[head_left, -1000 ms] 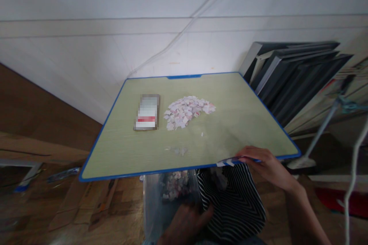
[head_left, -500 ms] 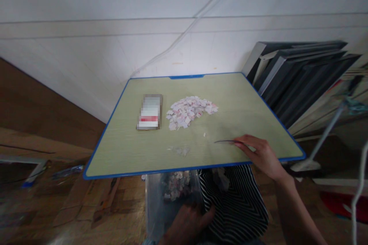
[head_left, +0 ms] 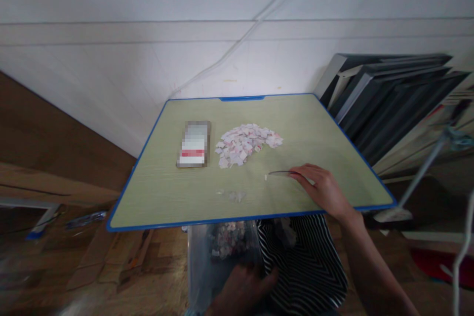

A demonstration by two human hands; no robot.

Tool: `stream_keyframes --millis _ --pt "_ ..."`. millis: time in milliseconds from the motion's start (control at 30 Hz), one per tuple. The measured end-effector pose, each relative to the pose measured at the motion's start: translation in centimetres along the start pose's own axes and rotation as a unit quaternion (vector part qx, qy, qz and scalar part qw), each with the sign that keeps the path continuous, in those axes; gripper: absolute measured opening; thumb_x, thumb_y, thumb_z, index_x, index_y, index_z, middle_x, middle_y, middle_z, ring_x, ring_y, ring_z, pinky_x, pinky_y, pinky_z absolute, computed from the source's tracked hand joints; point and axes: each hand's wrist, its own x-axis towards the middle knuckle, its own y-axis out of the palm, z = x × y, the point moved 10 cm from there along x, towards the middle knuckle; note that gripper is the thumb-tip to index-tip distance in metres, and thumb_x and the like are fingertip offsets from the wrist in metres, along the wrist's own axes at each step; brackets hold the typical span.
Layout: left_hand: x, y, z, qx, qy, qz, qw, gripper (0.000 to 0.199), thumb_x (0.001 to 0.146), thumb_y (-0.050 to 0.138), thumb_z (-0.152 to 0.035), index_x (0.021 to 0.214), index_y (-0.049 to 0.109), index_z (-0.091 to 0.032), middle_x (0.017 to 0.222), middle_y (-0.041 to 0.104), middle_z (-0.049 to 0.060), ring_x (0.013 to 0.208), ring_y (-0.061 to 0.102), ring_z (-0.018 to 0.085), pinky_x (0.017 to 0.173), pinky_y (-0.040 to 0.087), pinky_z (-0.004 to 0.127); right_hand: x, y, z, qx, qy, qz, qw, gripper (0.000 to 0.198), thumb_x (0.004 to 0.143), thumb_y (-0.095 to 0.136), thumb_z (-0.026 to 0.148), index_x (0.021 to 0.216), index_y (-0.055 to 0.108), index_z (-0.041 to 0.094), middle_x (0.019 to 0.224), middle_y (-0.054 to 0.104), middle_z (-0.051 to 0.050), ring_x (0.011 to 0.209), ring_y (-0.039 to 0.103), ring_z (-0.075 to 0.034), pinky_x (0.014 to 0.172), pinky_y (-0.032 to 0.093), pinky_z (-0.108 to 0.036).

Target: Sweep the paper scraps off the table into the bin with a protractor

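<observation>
My right hand [head_left: 321,188] is closed in a pinch around thin, dark tweezers [head_left: 279,172] above the right part of the table. Their tip points left, close beside a tiny white scrap [head_left: 265,177]. Beyond it lies a heap of small white and pinkish paper-like pieces [head_left: 246,144]. A few translucent bits [head_left: 235,196] are near the front edge. Below the table, in shadow, my left hand [head_left: 242,289] hangs over a clear plastic bin [head_left: 196,266]; its thumb stands apart from the curled fingers, and I see nothing in it.
A phone [head_left: 194,144] with a blurred-out screen lies left on the blue-rimmed table [head_left: 148,197]. The bin holds more small pieces [head_left: 231,239]. Striped cloth [head_left: 307,261] is to its right. Dark flat panels [head_left: 392,98] lean by the wall; cardboard [head_left: 111,261] lies on the floor.
My right hand has moved left and slightly away from me, bringing the tweezers' tip to the tiny scrap. The left hand stays nearly in place.
</observation>
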Motion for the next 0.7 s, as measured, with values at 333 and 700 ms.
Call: stream_keyframes --millis 333,700 --pt "-0.2 -0.3 -0.2 -0.004 0.009 -0.026 1.0 0.048 0.086 0.048 -0.016 0.128 0.025 -0.019 0.095 0.062 0.009 0.077 0.061 0.02 0.059 0.052 0.028 0.2 0.1 -0.4 -0.042 0.007 0.022 0.999 0.024 0.088 0.043 0.027 0.087 0.064 0.015 0.081 0.069 -0.007 0.073 0.063 -0.019 0.067 0.05 -0.034" --pt "-0.3 -0.4 0.0 -0.013 -0.004 -0.024 1.0 0.051 0.085 0.049 -0.017 0.129 0.023 -0.022 0.096 0.062 0.007 0.079 0.061 0.02 0.062 0.051 0.029 -0.1 -0.6 0.0 -0.039 0.005 0.026 0.999 0.023 0.087 0.044 0.028 0.085 0.064 0.017 0.079 0.069 -0.005 0.071 0.063 -0.017 0.067 0.048 -0.033"
